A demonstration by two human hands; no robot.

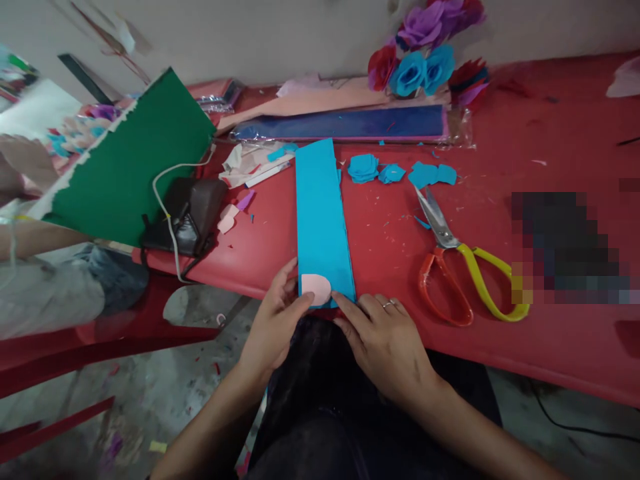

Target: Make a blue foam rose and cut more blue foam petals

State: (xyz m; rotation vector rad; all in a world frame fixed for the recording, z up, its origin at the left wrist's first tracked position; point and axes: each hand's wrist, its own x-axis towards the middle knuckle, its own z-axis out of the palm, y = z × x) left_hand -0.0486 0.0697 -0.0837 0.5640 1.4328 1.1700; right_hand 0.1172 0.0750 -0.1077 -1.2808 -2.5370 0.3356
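Observation:
A folded strip of blue paper [320,207] lies lengthwise on the red table, its near end at the table's front edge. On that end rests a small pale pink paper piece [315,288] with one rounded side. My left hand [275,317] grips the strip's near left corner, thumb pressing the pink piece and fingers at the paper's edge. From the other side, my right hand [387,337], wearing a ring, touches the pink piece's rounded edge with an outstretched index finger. Its thumb is apart, below the table edge. To the right lie scissors [445,243] with one red and one yellow handle.
Blue paper petals [363,168] lie beyond the strip. Paper flowers [425,70] stand at the back near packaged dark blue paper [345,125]. Leftward are a dark brown bag [187,213], a green board [135,153] and another person's leg [115,273]. A blurred-out dark object [570,240] lies right.

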